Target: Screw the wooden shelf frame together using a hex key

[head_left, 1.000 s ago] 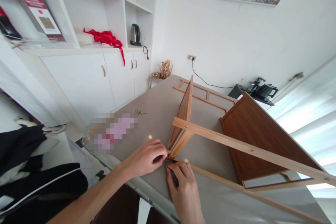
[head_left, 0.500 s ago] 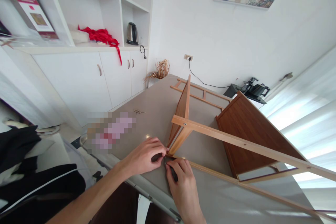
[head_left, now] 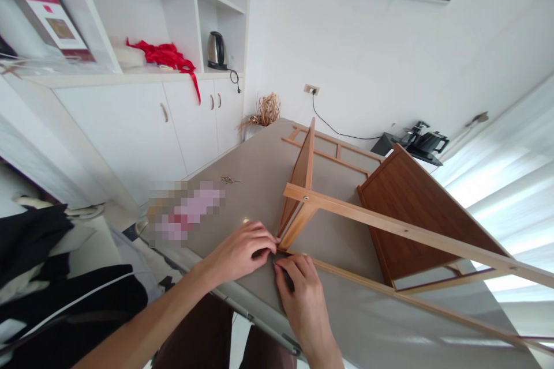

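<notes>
A partly joined wooden frame (head_left: 359, 214), with two brown panels between light rails, stands on its side on the grey table (head_left: 259, 167). My left hand (head_left: 246, 251) is closed at its near lower corner, thumb and fingertips against the wood. Just right of it, my right hand (head_left: 303, 297) is closed in a pinch beside the same corner. Something small and dark shows at its fingertips, too small to name. The lower rail (head_left: 355, 277) runs away to the right behind this hand. A metal fastener (head_left: 306, 198) sits in the upper rail's end.
Several small screws (head_left: 231, 180) lie on the table, left of the frame. A blurred pinkish item (head_left: 190, 213) is at the left edge. A ladder-like wooden piece (head_left: 337, 153) lies behind the frame. Beyond are a white cabinet (head_left: 130, 138) and a black kettle (head_left: 430, 143).
My right hand's fingertips have drawn slightly away from the corner. The left hand stays at the frame corner. The view has shifted a little.
</notes>
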The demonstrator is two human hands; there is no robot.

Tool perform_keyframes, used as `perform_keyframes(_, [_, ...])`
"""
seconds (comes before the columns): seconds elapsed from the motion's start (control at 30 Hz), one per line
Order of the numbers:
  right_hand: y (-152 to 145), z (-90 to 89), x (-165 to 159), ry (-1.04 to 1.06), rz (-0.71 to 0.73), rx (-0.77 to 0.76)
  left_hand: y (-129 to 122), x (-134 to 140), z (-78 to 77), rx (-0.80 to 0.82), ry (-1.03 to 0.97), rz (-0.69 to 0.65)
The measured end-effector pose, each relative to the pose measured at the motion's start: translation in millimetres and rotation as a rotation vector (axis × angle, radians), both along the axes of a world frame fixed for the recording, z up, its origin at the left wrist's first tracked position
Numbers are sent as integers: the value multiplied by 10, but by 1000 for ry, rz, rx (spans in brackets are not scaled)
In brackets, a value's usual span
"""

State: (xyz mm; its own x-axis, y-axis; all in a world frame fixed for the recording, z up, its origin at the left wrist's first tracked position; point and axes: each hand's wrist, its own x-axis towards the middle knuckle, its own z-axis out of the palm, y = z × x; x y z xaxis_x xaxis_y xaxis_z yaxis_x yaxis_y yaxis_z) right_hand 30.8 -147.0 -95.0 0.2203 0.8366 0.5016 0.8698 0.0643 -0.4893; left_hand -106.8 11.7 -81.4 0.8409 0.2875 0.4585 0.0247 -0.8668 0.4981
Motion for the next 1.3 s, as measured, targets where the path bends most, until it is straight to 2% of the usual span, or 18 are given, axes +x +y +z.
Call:
perform_keyframes(0.57, [22, -74, 34, 26, 0, 20, 1, 18, -11, -12, 4, 15])
perform_keyframes(0.73, [39, -59, 33, 23, -6, 53, 5, 11, -6, -26, -4, -2])
perform_keyframes(1.07, [7, -19, 39, 19, 33, 16, 19, 4, -28, -39, -1, -10])
perform_keyframes(1.3, [-30, -11, 72, -39, 57, 44, -12, 9, 47, -54, 16, 10])
